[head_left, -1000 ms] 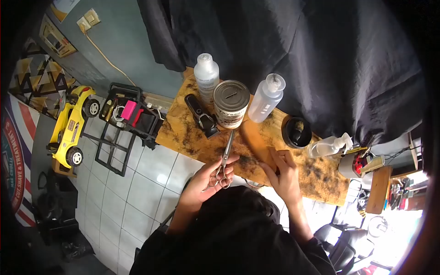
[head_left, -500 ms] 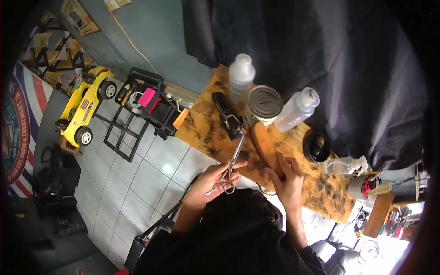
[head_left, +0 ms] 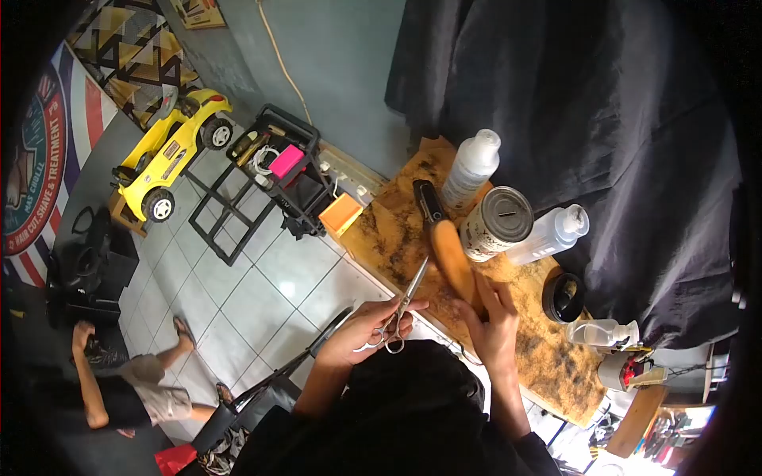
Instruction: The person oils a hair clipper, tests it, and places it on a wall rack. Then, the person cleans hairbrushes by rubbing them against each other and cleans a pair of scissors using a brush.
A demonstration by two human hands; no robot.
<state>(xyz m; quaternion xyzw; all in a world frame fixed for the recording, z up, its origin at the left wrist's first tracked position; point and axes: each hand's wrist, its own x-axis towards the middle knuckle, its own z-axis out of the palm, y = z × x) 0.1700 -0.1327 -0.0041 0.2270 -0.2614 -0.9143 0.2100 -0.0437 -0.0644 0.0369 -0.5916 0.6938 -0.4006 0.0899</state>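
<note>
My left hand (head_left: 367, 332) is closed around the finger loops of silver hair scissors (head_left: 409, 297), whose blades are together and point up toward the table. In my right hand (head_left: 496, 324) is a long, rounded orange-brown piece (head_left: 452, 252), perhaps the back of a brush; its underside is hidden. Its far end overlaps a black hair clipper (head_left: 429, 200) lying on the brown table (head_left: 381, 255) with dark patches. A tin with a slotted lid (head_left: 508, 214) stands just beyond the piece. White plastic bottles (head_left: 472, 168) (head_left: 552, 234) stand on either side of the tin.
A black round container (head_left: 563, 297) and a clear bottle (head_left: 602, 333) are on the right of the table. Left are a black tool cart (head_left: 282, 170) and a yellow toy car (head_left: 173, 151). Another person (head_left: 151, 381) is at lower left; a black curtain (head_left: 508, 79) hangs behind.
The view has shifted, and the other person has come into sight at lower left. The orange-brown piece now reaches over the near end of the clipper. Both hands keep their holds.
</note>
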